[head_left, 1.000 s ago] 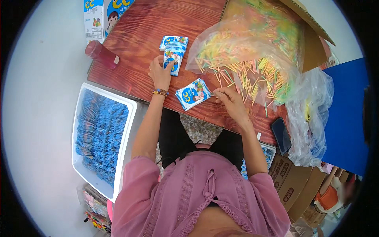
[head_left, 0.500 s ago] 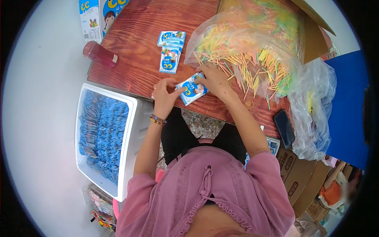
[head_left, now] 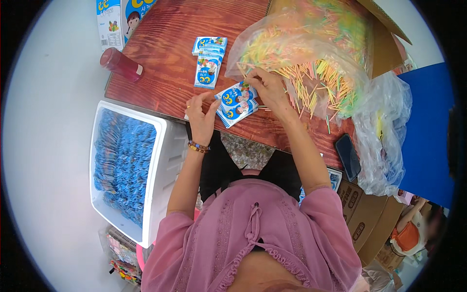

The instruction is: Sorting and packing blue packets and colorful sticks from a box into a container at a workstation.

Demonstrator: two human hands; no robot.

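Two small blue-and-white packets overlap at the table's near edge, fanned slightly apart: an upper packet point(head_left: 231, 96) and a lower packet point(head_left: 236, 114). The thumb of my left hand point(head_left: 200, 116) rests on their left edges, its fingers curled beside them. My right hand point(head_left: 271, 92) pinches the upper packet's right corner between thumb and fingers. Beyond them lies a short stack of matching packets point(head_left: 208, 72). To the right, many thin pastel sticks point(head_left: 309, 87) spill from a clear plastic bag point(head_left: 253, 36). One stick end shows beside my right wrist.
A white foam box point(head_left: 163, 141) full of blue packets stands at the left. A pink bottle point(head_left: 121, 64) and printed cartons point(head_left: 109, 27) are at the far left. A dark phone point(head_left: 347, 156) lies at the table's right edge, near crumpled plastic point(head_left: 382, 160) and brown cardboard point(head_left: 369, 219).
The packets have spread apart, so a second one now shows above the first. My right hand has moved slightly up and right with the upper packet's corner.
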